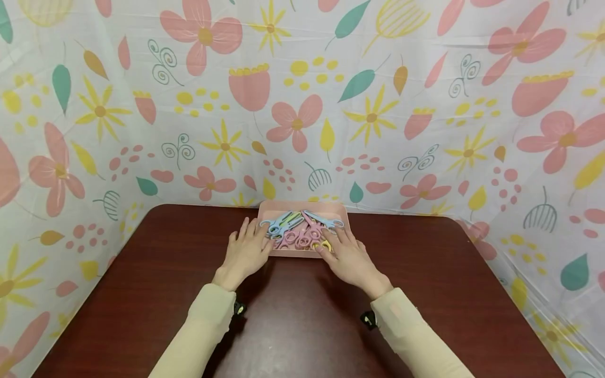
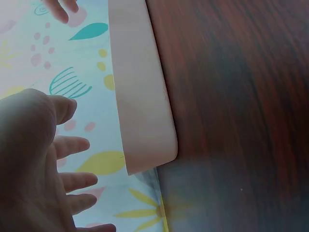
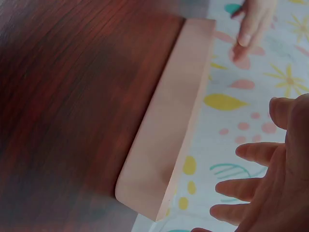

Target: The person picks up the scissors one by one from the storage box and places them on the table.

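Note:
A shallow pink tray at the far side of the table holds several small scissors in a pile. Blue scissors lie to the left, with a green piece among them. Pink scissors fill the middle, and a yellow handle shows near the right hand. My left hand hovers by the tray's left side, fingers spread. Over the right front corner is my right hand, its fingers apart and partly covering the contents. Both wrist views show the hands holding nothing, above the tray's front wall.
The dark red-brown wooden table extends in front of the tray and to both sides. A flower-patterned curtain hangs behind the table's far edge and along both sides. Each wrist carries a small black device.

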